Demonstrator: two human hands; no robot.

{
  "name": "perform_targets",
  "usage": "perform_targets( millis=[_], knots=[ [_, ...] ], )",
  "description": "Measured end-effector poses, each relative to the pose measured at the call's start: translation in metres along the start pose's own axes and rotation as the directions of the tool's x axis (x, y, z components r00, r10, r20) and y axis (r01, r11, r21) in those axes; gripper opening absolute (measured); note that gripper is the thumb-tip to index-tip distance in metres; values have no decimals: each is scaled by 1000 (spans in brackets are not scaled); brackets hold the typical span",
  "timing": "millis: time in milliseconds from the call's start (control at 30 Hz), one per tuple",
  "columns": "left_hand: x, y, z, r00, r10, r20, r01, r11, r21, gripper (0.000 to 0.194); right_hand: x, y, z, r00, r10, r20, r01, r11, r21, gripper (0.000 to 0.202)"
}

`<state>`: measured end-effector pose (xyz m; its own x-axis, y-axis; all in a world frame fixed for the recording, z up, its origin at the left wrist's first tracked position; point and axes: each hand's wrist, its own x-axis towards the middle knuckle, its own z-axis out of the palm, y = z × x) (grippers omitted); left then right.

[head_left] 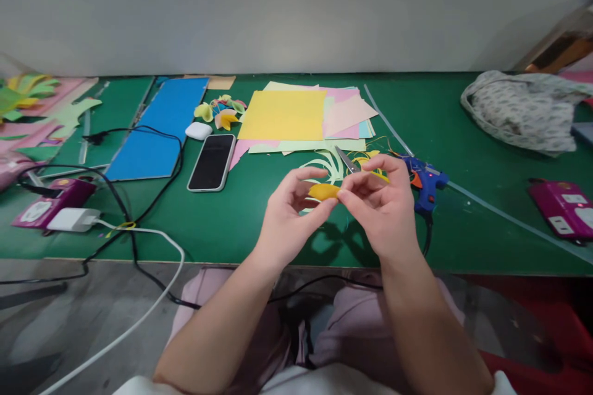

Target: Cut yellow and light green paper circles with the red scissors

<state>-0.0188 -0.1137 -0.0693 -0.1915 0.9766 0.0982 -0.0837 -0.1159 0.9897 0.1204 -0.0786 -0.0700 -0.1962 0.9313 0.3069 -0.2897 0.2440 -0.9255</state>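
A small yellow paper piece (323, 191), curved like a petal, is held above the front part of the green table (241, 222). My left hand (296, 207) pinches it from the left between thumb and fingers. At its right end, the fingertips of my right hand (382, 203) press together on it. Just behind my hands lie scissors (347, 160), their blades pointing back and left, with pale green paper strips (330, 163) beside them. A blue glue gun (428, 183) rests right of my right hand.
Stacked coloured paper (283, 115) lies behind my hands. Leftward are a phone (212, 162), a white case (199, 131), paper flowers (225, 118), a blue board (157, 129) and tangled cables. Purple power strips (566, 208) and a cloth bag (521, 111) sit at right.
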Motion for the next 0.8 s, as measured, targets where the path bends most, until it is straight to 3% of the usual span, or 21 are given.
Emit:
perform_targets(
  millis=[100, 267, 367, 467, 633, 800],
  knots=[
    [0, -1, 2, 999, 14, -33, -16, 999, -44, 48, -1, 1, 3, 1000, -19, -22, 19, 1000, 6, 39],
    [1, 1, 3, 990, 98, -101, -106, 992, -72, 55, -2, 2, 5, 1000, 1, 7, -1, 1000, -30, 41],
    [1, 2, 3, 993, 103, -63, -108, 990, -88, 60, -3, 3, 6, 1000, 2, 10, -2, 999, -41, 41],
    [1, 1, 3, 995, 98, -26, -99, 992, -82, 59, -3, 4, 6, 1000, -9, 16, 9, 998, -59, 40],
    [1, 0, 4, 992, 111, -56, -115, 991, -62, 57, -3, 5, 5, 999, -14, 38, 18, 994, -103, 41],
    [1, 0, 2, 992, 107, -71, -107, 994, 3, 55, -5, 5, 4, 995, -83, 63, 97, 961, -260, 43]
  ],
)
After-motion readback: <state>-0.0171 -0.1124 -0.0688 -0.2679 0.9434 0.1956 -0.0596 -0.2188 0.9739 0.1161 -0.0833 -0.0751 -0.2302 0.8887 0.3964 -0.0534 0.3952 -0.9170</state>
